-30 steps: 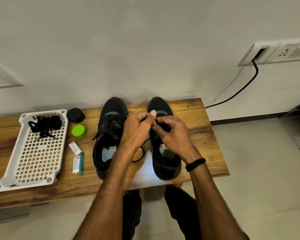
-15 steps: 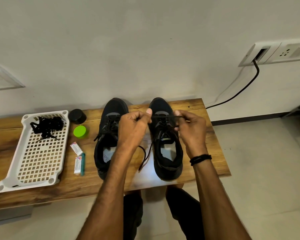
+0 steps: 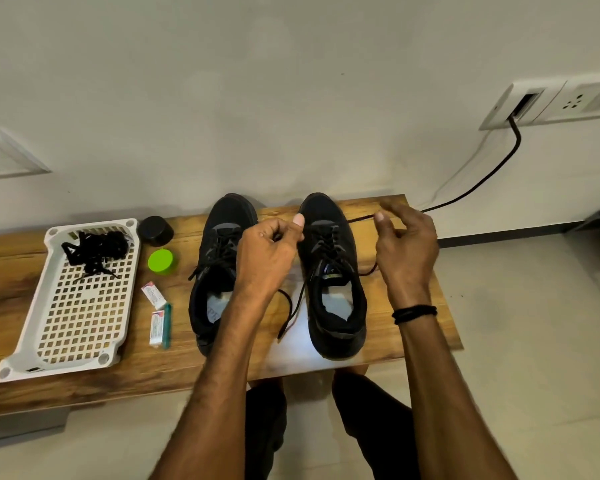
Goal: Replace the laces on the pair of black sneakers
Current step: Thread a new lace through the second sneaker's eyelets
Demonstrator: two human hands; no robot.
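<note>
Two black sneakers stand side by side on the wooden bench (image 3: 413, 306), toes to the wall: the left sneaker (image 3: 219, 271) and the right sneaker (image 3: 336, 306). A black lace (image 3: 359, 219) is threaded in the right sneaker. My right hand (image 3: 407, 247) pinches this lace and holds it drawn out to the right of the shoe. My left hand (image 3: 267, 251) sits at the shoe's left eyelets, its curled fingers pinching the lace's other side. A loose lace end (image 3: 288, 315) hangs down between the shoes.
A white perforated tray (image 3: 80, 327) on the bench's left holds a bundle of black laces (image 3: 94, 251). Beside it lie a black cap (image 3: 155, 231), a green lid (image 3: 160, 260) and two small packets (image 3: 160, 323). A black cable (image 3: 492, 174) runs down from a wall socket.
My right hand has moved from the middle of the right sneaker out to the right, drawing the lace with it. My left hand stays at the left eyelets.
</note>
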